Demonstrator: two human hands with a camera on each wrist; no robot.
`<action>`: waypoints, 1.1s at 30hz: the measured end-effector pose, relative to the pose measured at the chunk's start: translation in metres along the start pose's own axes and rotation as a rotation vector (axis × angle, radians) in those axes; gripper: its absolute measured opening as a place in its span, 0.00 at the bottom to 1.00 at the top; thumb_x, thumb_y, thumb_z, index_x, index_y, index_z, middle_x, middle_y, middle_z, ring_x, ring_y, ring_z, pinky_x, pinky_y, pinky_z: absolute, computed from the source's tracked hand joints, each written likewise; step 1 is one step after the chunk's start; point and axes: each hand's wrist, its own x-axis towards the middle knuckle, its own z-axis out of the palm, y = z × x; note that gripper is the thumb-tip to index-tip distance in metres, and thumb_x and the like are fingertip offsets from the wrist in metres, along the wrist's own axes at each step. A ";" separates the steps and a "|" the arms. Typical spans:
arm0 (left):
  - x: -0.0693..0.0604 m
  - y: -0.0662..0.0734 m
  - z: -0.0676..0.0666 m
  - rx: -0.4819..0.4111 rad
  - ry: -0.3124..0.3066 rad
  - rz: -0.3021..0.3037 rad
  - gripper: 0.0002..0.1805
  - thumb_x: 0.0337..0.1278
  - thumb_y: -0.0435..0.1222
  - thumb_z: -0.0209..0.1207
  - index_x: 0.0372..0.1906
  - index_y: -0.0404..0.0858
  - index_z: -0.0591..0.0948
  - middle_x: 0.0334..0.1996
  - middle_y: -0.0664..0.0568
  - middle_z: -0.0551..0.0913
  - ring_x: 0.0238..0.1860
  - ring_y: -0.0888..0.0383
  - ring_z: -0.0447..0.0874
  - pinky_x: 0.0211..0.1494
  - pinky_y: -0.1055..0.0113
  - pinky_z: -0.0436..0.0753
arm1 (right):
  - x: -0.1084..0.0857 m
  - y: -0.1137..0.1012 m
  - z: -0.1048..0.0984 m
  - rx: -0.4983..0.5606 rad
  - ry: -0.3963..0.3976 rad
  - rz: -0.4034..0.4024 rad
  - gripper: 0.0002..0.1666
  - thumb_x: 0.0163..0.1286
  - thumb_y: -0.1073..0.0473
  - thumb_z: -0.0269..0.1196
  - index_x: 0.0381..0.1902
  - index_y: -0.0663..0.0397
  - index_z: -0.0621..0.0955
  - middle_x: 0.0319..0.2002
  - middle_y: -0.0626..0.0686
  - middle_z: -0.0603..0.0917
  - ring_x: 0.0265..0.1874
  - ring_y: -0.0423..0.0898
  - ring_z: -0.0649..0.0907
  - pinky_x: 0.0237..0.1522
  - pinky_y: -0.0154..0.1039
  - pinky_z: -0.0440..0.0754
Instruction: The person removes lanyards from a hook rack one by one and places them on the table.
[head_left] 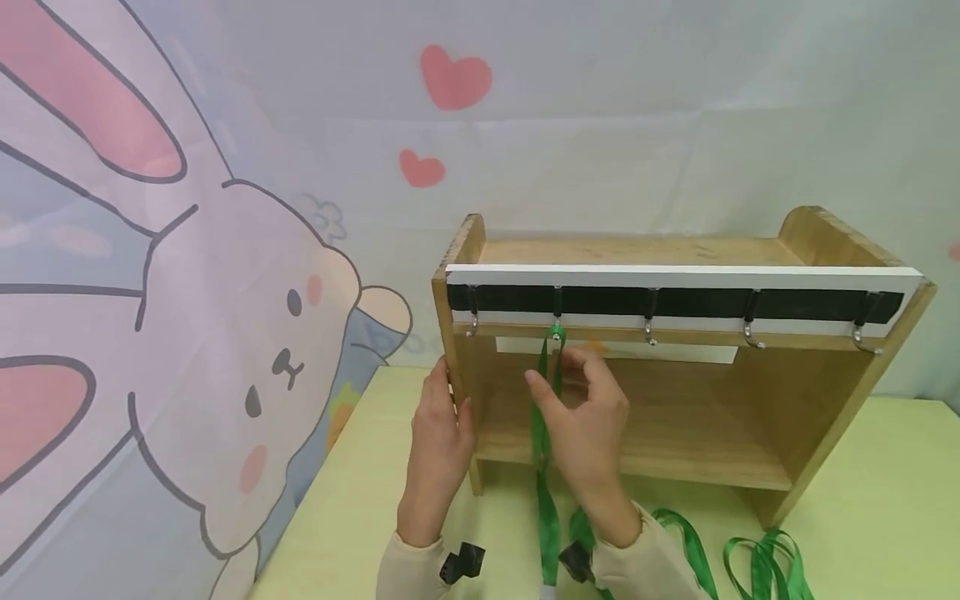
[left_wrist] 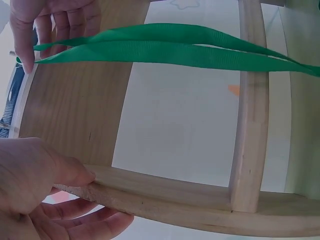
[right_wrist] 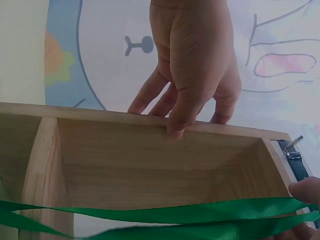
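A green lanyard [head_left: 548, 517] hangs in a loop from the second hook [head_left: 557, 305] from the left on the wooden shelf [head_left: 697, 417]. Just below that hook, my right hand [head_left: 592, 425] is around the strap, its thumb and fingers apart. My left hand [head_left: 437, 458] holds the shelf's left side panel, thumb on the inner face and fingers on the outside, as the right wrist view also shows. Across the left wrist view run both strands of the lanyard [left_wrist: 165, 56]. Its lower end leaves the bottom of the head view.
Several metal hooks line a black strip [head_left: 607, 302] on the shelf's white front rail [head_left: 697, 271]. More green lanyards [head_left: 772, 562] lie on the pale yellow table [head_left: 337, 500] at the lower right. Behind stands a cartoon-printed backdrop [head_left: 600, 125].
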 end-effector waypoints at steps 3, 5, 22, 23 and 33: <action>0.000 0.001 0.000 0.003 0.009 0.003 0.31 0.61 0.18 0.59 0.69 0.24 0.64 0.56 0.30 0.75 0.52 0.36 0.82 0.45 0.49 0.88 | 0.001 0.001 0.001 -0.045 -0.004 -0.042 0.11 0.61 0.69 0.73 0.42 0.63 0.86 0.36 0.54 0.87 0.36 0.48 0.85 0.40 0.29 0.82; 0.000 0.001 0.000 0.005 0.017 0.008 0.31 0.60 0.18 0.59 0.68 0.23 0.64 0.55 0.30 0.75 0.52 0.35 0.82 0.44 0.49 0.88 | 0.002 0.001 0.000 -0.063 -0.008 -0.079 0.08 0.63 0.71 0.70 0.40 0.63 0.87 0.35 0.54 0.88 0.35 0.47 0.85 0.39 0.29 0.82; 0.000 0.003 -0.001 0.019 0.000 -0.006 0.32 0.61 0.19 0.60 0.69 0.23 0.64 0.56 0.30 0.75 0.54 0.34 0.82 0.47 0.45 0.86 | 0.005 -0.012 -0.011 0.036 -0.081 0.005 0.06 0.68 0.73 0.65 0.38 0.66 0.88 0.34 0.57 0.89 0.31 0.43 0.85 0.34 0.28 0.83; 0.000 0.003 -0.001 0.023 -0.002 -0.009 0.32 0.61 0.19 0.60 0.69 0.23 0.64 0.56 0.30 0.75 0.54 0.34 0.82 0.48 0.45 0.86 | 0.005 -0.014 -0.013 0.045 -0.090 0.031 0.06 0.68 0.72 0.64 0.39 0.67 0.88 0.34 0.58 0.89 0.31 0.43 0.85 0.34 0.28 0.82; 0.000 0.001 -0.001 0.046 0.031 0.057 0.30 0.60 0.18 0.59 0.67 0.22 0.64 0.52 0.29 0.76 0.49 0.34 0.83 0.43 0.48 0.88 | 0.008 -0.029 -0.030 0.219 -0.353 0.276 0.09 0.72 0.71 0.60 0.44 0.71 0.85 0.41 0.64 0.88 0.45 0.46 0.87 0.55 0.36 0.82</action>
